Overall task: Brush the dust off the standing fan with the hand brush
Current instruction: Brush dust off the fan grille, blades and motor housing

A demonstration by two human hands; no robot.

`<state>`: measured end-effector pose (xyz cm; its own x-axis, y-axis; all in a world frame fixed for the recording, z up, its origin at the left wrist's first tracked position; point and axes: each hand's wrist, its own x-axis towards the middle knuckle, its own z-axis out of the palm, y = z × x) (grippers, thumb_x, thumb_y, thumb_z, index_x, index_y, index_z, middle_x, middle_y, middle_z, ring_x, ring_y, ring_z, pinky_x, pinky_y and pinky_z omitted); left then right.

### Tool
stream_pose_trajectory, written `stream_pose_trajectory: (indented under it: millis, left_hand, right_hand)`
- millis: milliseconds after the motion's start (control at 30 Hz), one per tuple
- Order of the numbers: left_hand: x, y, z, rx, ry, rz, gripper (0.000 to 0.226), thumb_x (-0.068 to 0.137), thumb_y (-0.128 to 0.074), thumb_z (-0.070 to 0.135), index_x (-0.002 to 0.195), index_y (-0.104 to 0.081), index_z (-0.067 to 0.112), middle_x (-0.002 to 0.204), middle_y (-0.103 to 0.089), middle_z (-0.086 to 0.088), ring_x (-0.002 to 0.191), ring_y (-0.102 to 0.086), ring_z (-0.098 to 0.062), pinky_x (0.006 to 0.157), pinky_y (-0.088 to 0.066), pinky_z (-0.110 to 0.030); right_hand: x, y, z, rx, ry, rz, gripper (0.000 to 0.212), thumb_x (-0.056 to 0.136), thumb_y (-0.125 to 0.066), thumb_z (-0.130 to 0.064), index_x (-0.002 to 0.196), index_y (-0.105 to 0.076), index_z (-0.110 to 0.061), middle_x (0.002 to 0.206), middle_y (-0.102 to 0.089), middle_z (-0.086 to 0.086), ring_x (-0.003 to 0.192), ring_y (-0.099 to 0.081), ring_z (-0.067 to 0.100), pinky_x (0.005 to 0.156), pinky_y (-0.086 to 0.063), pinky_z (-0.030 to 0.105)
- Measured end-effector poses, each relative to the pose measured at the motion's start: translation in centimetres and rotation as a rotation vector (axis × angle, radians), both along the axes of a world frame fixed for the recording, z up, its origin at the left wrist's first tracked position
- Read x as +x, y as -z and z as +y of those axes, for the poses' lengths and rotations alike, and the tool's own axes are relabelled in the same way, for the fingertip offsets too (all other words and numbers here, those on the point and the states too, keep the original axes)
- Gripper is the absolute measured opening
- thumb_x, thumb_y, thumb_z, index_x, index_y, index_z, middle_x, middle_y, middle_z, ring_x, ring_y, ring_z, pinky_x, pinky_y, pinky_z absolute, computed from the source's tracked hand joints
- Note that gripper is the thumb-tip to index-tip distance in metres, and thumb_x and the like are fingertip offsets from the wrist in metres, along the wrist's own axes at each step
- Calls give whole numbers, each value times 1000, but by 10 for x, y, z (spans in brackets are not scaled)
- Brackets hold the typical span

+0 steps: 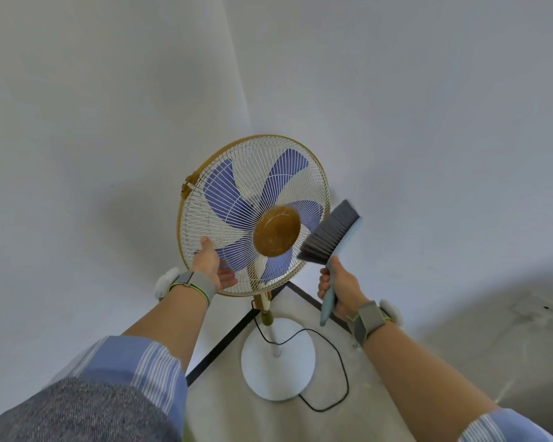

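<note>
The standing fan [237, 193] stands in a room corner, with a white wire guard, a tan rim, blue blades and a tan hub. Its pole runs down to a round white base [278, 371]. My left hand [212, 266] grips the lower left rim of the guard, thumb along the front and fingers curled behind. My right hand [337, 287] holds the light blue handle of the hand brush [328, 236]. The brush's grey bristles point left and sit at the lower right edge of the guard, beside the hub.
White walls meet in the corner right behind the fan. A black power cord [339, 371] loops over the grey floor to the right of the base. Dark skirting strips run along both walls. A floor patch with small holes [543, 311] lies at far right.
</note>
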<state>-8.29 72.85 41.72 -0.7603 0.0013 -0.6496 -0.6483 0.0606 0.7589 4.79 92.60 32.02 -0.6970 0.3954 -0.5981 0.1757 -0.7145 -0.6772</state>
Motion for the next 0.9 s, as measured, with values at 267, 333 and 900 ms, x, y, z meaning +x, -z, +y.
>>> stream_pose_trajectory:
  millis: [267, 333, 900]
  left_hand:
    - [-3, 0, -3, -13, -5, -9, 82, 95, -23, 66, 128, -47, -5, 125, -55, -25, 114, -55, -39, 94, -48, -50]
    - [-3, 3, -3, -24, 7, -9, 79, 96, -23, 66, 122, -48, -4, 122, -55, -24, 112, -55, -39, 91, -48, -50]
    - [-4, 1, -1, -50, -41, 59, 78, 95, -25, 66, 142, -39, 5, 115, -56, -21, 92, -58, -35, 76, -52, -45]
  right_hand:
    - [27, 26, 24, 17, -293, -277, 45, 103, -48, -35, 69, -46, -6, 40, -40, 1, 27, -34, 8, 34, -31, 13]
    - [27, 29, 26, 88, -205, -260, 44, 102, -49, -33, 68, -47, -5, 41, -40, 3, 27, -34, 11, 32, -31, 15]
    - [2, 8, 24, 421, -183, -219, 47, 100, -51, -36, 65, -48, -6, 50, -46, 10, 43, -42, 22, 46, -38, 28]
